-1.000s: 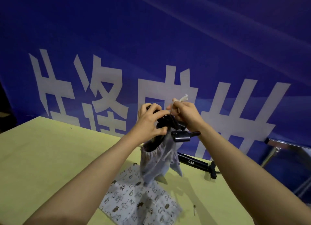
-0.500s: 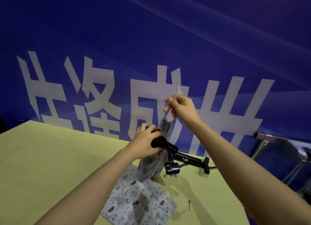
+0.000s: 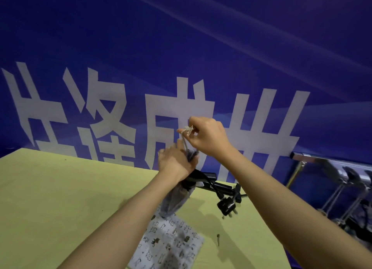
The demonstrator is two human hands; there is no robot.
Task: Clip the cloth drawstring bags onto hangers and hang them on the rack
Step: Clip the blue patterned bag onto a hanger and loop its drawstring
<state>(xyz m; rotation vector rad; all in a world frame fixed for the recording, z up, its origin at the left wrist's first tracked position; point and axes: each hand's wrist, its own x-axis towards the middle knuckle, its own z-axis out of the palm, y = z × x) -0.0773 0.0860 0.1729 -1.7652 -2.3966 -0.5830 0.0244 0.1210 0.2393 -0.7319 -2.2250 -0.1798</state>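
The right hand (image 3: 209, 136) has pulled the drawstring (image 3: 186, 136) taut, cinching the grey drawstring bag (image 3: 175, 200) that the left hand (image 3: 175, 164) grips above the table (image 3: 60, 198) (hanger clipping seemingly next).

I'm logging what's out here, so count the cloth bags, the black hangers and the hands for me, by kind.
Cloth bags: 2, a grey bag held up and a printed bag lying flat.
Black hangers: 1.
Hands: 2, left hand and right hand.
Total: 5.
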